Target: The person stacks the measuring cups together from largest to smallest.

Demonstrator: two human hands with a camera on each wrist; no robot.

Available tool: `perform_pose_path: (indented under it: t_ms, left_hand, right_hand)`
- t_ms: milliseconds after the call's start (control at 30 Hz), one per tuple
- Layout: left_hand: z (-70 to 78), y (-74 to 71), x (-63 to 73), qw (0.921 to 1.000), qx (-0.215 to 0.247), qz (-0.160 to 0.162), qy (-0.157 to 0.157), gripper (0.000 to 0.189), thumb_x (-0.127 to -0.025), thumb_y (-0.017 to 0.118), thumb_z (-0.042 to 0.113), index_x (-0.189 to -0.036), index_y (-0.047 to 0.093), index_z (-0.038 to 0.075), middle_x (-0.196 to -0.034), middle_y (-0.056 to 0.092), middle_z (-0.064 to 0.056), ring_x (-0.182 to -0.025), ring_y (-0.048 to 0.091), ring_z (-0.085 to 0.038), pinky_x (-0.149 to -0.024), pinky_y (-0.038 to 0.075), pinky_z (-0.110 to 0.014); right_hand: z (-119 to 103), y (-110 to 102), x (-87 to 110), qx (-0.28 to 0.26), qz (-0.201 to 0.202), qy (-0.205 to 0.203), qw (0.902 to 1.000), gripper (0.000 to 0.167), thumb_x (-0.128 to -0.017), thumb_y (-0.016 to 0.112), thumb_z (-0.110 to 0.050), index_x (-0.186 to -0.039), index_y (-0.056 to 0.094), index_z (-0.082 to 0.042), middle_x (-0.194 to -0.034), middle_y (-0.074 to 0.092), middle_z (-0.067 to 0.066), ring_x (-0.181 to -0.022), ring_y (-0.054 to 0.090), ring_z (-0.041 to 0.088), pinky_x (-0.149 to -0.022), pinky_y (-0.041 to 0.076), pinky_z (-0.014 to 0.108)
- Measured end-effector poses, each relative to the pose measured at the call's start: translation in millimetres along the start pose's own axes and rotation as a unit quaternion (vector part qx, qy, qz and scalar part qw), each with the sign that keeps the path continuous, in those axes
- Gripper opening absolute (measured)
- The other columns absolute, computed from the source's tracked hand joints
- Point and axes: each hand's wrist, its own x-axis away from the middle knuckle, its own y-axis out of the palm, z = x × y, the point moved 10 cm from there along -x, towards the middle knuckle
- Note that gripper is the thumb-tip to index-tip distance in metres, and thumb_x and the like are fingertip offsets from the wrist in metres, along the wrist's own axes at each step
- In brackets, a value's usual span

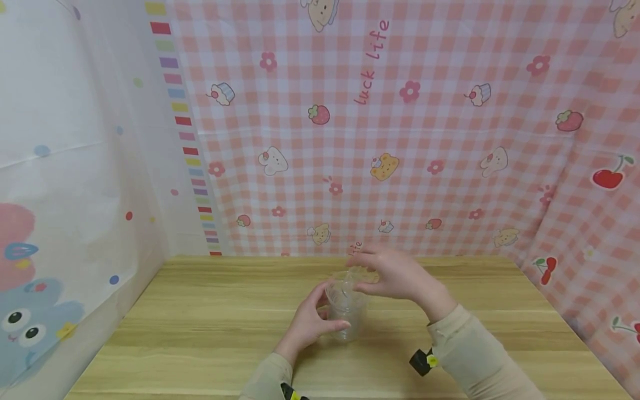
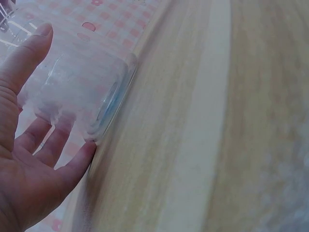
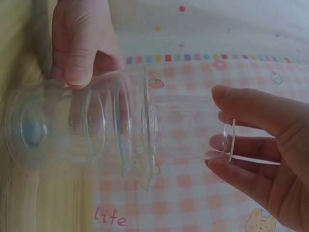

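A see-through cup [image 1: 346, 314] with rings and small marks on its wall stands upright on the table, its bluish bottom visible in the left wrist view. My left hand [image 1: 305, 322] grips it from the left, thumb on the near side and fingers around the back. Above its mouth, my right hand [image 1: 400, 275] holds a narrower clear cylinder [image 3: 186, 128] by its flared end, thumb on one side and fingers on the other. The cylinder's other end meets the cup's wide rim [image 3: 146, 125] in the right wrist view. Further clear rings inside the cup overlap through its wall.
The wooden table [image 1: 210, 316] spreads out on both sides of the hands. A pink checked cloth [image 1: 300, 139] hangs behind its back edge, with a white printed cloth [image 1: 85, 166] on the left and more checked cloth on the right.
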Motion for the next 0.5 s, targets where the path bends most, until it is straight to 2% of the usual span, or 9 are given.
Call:
perform_pose_path:
  t_ms: [333,500]
  left_hand:
    - [-2.9,0.0,-0.1,0.9999,-0.009,-0.001,-0.009,0.088,-0.073,0.089,0.013,-0.148,0.041,0.016,-0.14,0.053,-0.013,-0.126,0.051,-0.034,-0.098,0.051,-0.042]
    - [-4.9,-0.2,-0.1,0.9998,-0.007,0.001,-0.018,0.088,-0.074,0.089,0.014,-0.148,0.041,0.017,-0.139,0.053,-0.012,-0.127,0.051,-0.033,-0.098,0.051,-0.041]
  right_hand:
    - [2.5,13.3,-3.0,-0.014,-0.02,0.012,0.9996,0.039,-0.083,0.081,-0.025,-0.116,0.07,-0.008,-0.114,0.068,0.004,-0.085,0.067,0.019,-0.073,0.057,0.03]
    - [1.9,17.0,-3.6,-0.011,-0.018,0.003,0.9998,0.038,-0.083,0.081,-0.025,-0.115,0.07,-0.008,-0.11,0.069,0.003,-0.086,0.066,0.018,-0.073,0.057,0.029]
